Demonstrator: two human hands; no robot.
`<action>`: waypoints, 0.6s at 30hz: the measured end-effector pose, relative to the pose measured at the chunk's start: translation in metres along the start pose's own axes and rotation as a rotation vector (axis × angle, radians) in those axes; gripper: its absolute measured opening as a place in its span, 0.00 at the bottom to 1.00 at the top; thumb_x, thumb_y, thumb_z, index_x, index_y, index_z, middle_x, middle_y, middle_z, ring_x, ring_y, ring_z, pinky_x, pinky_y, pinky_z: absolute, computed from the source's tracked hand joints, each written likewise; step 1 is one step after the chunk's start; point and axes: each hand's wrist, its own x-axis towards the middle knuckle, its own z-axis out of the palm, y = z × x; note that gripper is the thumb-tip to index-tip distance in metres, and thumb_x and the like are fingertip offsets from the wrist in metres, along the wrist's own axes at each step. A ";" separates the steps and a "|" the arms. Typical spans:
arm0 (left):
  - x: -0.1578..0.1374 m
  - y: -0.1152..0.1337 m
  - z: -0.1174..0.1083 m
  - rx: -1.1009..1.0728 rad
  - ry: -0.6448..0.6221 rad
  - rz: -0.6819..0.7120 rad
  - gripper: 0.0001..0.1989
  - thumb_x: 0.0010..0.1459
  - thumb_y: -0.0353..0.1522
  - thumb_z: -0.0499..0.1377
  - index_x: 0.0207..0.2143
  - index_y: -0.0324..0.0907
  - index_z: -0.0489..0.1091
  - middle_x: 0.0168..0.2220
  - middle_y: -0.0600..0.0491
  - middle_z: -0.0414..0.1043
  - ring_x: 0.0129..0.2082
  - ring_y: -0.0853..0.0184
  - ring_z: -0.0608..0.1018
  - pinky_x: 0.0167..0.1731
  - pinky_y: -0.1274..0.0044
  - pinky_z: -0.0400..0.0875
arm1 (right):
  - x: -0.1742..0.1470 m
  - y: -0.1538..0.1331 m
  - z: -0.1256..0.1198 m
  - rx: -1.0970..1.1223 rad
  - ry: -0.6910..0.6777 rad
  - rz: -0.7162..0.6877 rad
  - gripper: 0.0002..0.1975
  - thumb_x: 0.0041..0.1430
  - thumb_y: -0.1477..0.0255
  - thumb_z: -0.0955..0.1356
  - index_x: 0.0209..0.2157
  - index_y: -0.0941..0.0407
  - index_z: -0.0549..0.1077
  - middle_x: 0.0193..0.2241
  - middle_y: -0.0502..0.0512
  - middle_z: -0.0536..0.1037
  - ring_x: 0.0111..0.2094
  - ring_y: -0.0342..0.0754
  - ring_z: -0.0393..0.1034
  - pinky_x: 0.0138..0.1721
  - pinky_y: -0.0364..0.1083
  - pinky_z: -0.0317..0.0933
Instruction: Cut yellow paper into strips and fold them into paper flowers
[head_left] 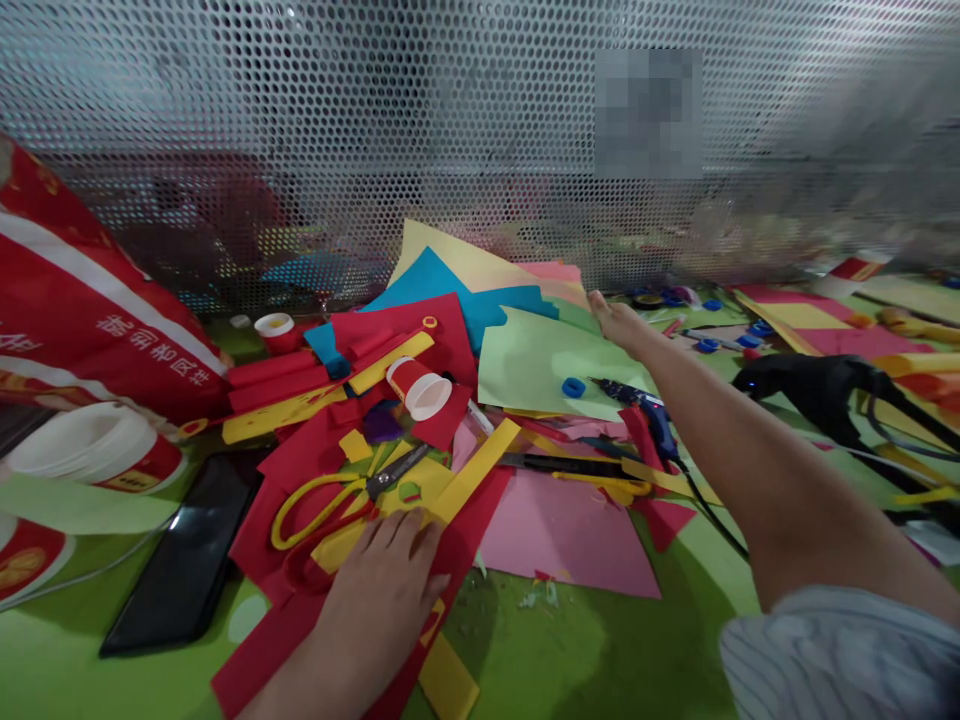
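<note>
My left hand (pixel 386 585) rests palm down over red paper (pixel 262 645) and yellow paper strips (pixel 480 465), thumb apart from the fingers. Just beyond its fingertips lie yellow-handled scissors (pixel 319 500), and red handles show partly beneath them. With my right arm stretched forward, my right hand (pixel 619 322) grips the right edge of a pile of coloured paper sheets (pixel 457 265); most of its fingers are hidden. A light green sheet (pixel 540 350) lies in front of that pile, with a blue ring (pixel 574 387) and a blue glue gun (pixel 652 415) on it.
A tipped paper cup (pixel 420 388) lies among the scraps. Left are a black phone (pixel 184 560), stacked cups (pixel 97 445) and a red bag (pixel 97 290). More scissors (pixel 577 467) lie near a pink sheet (pixel 566 530). A perforated metal screen (pixel 450 120) stands behind; a black device (pixel 817 385) sits right.
</note>
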 end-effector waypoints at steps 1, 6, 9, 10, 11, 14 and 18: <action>0.000 0.000 0.000 0.004 -0.002 0.003 0.18 0.58 0.31 0.51 0.51 0.39 0.67 0.51 0.42 0.68 0.51 0.53 0.70 0.50 0.60 0.64 | 0.000 0.002 -0.001 -0.029 0.016 0.032 0.27 0.54 0.49 0.53 0.18 0.55 0.62 0.19 0.59 0.66 0.26 0.53 0.63 0.28 0.49 0.58; 0.001 0.001 -0.002 0.016 -0.032 -0.008 0.19 0.57 0.31 0.52 0.51 0.40 0.67 0.51 0.42 0.69 0.51 0.53 0.70 0.49 0.60 0.65 | -0.005 0.004 -0.003 -0.150 0.026 0.060 0.25 0.55 0.53 0.54 0.19 0.56 0.64 0.18 0.55 0.64 0.23 0.48 0.61 0.25 0.47 0.56; 0.001 0.002 -0.003 0.019 -0.021 -0.013 0.19 0.57 0.30 0.53 0.51 0.40 0.67 0.51 0.42 0.69 0.51 0.53 0.70 0.50 0.60 0.65 | -0.008 0.003 -0.004 -0.215 -0.004 0.004 0.21 0.55 0.57 0.57 0.20 0.57 0.66 0.18 0.51 0.63 0.22 0.45 0.58 0.24 0.43 0.53; 0.001 0.002 -0.003 0.020 -0.018 -0.011 0.19 0.57 0.30 0.52 0.51 0.40 0.67 0.51 0.42 0.69 0.51 0.53 0.70 0.50 0.60 0.65 | -0.009 0.002 -0.005 -0.239 -0.015 -0.016 0.20 0.54 0.58 0.58 0.20 0.58 0.67 0.18 0.50 0.63 0.21 0.44 0.58 0.24 0.43 0.52; 0.001 0.002 -0.002 0.021 -0.017 -0.005 0.19 0.57 0.31 0.52 0.51 0.40 0.67 0.51 0.42 0.68 0.51 0.53 0.70 0.50 0.60 0.65 | -0.010 0.001 -0.006 -0.267 -0.024 -0.033 0.18 0.54 0.60 0.59 0.21 0.58 0.68 0.17 0.50 0.63 0.21 0.43 0.58 0.23 0.42 0.51; 0.002 0.001 -0.001 0.025 -0.035 -0.001 0.19 0.58 0.31 0.51 0.52 0.40 0.67 0.52 0.41 0.68 0.51 0.53 0.70 0.49 0.60 0.65 | -0.012 -0.001 -0.007 -0.359 -0.046 -0.089 0.14 0.52 0.65 0.61 0.25 0.59 0.73 0.18 0.50 0.67 0.22 0.44 0.60 0.23 0.41 0.50; 0.003 0.002 -0.004 0.035 -0.067 -0.020 0.19 0.58 0.31 0.52 0.52 0.40 0.66 0.52 0.41 0.68 0.52 0.53 0.70 0.50 0.60 0.64 | -0.021 -0.009 -0.003 -0.476 -0.097 -0.196 0.13 0.51 0.69 0.61 0.28 0.58 0.76 0.23 0.54 0.75 0.28 0.48 0.67 0.26 0.42 0.53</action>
